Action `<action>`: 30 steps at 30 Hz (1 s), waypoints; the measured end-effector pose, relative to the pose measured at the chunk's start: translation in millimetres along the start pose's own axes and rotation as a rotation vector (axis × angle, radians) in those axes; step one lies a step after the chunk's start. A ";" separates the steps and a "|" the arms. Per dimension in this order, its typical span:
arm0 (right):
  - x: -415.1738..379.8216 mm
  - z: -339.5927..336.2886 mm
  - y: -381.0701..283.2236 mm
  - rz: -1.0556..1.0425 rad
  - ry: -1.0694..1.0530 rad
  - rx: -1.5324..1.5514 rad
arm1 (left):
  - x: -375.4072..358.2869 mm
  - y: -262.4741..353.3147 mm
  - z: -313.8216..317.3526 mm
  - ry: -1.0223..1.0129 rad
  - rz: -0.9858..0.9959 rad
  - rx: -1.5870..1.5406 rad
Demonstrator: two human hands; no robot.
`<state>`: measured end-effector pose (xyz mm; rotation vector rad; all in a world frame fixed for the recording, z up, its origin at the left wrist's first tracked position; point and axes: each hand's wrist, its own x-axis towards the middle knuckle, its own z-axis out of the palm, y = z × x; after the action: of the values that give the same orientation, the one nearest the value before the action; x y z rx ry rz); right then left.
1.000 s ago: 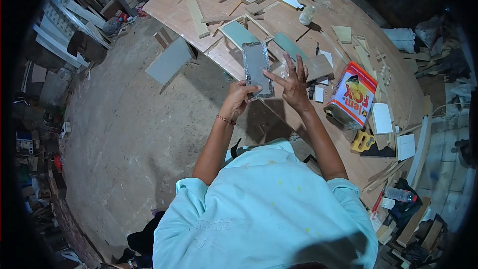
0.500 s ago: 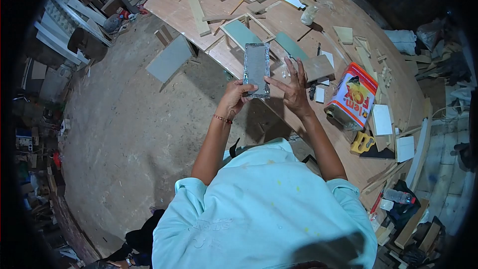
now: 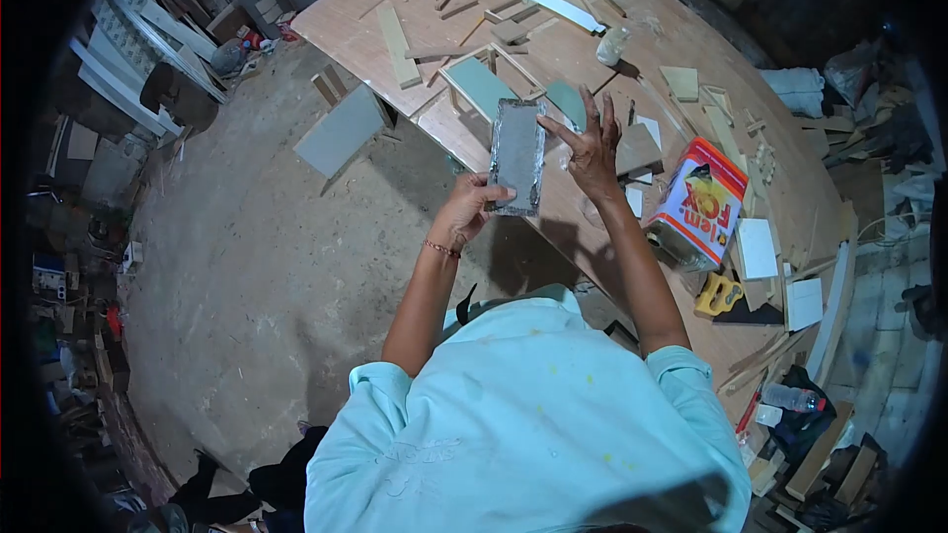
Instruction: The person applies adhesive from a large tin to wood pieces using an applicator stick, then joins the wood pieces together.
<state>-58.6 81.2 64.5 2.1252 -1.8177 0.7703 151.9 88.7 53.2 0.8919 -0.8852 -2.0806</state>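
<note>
A small grey rectangular panel [image 3: 517,150] with rough, shiny, silvery edges is held up over the near edge of the workbench. My left hand [image 3: 463,209] grips its lower left corner, thumb on the face and the other fingers behind. At the panel's upper right edge, the index fingertip of my right hand [image 3: 594,160] touches or nearly touches the border. The remaining right fingers are spread and point upward, holding nothing. Behind the panel a wooden frame with a green-grey board [image 3: 481,87] lies on the bench, partly covered.
On the wooden workbench [image 3: 681,30] are a glue can marked FOX [image 3: 699,202], a yellow-handled saw [image 3: 719,293], a jar [image 3: 612,45] and several wood strips. A grey board [image 3: 341,131] leans left of the bench. Another person's dark-clothed leg [image 3: 286,474] shows at lower left.
My right index finger has slid up along the panel's right edge, from about the lower third to near the top. The panel and left hand sit slightly lower in view.
</note>
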 end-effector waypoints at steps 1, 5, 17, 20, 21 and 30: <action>6.6 2.3 0.4 0.022 -0.006 0.064 | 0.0 -0.3 -1.7 -0.005 -0.017 0.005; 21.3 6.4 -2.1 0.031 -0.009 0.028 | 0.3 0.9 -3.9 -0.017 0.002 -0.013; 19.2 5.0 -24.0 0.028 -0.058 0.060 | -3.8 3.9 -5.6 0.076 0.068 -0.029; 5.9 -1.5 -29.2 -0.076 -0.083 0.036 | 4.0 -1.7 -9.8 0.097 0.084 -0.082; 0.9 -3.2 -31.8 -0.091 -0.088 0.022 | 4.8 -0.9 -11.6 0.108 0.060 -0.064; -36.6 -28.8 -56.6 -0.081 -0.148 0.159 | 12.2 -1.8 -5.7 0.162 0.034 -0.099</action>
<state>-13.7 137.7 77.6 2.3990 -1.7815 0.7807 149.5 78.1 44.9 0.9699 -0.7016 -1.9734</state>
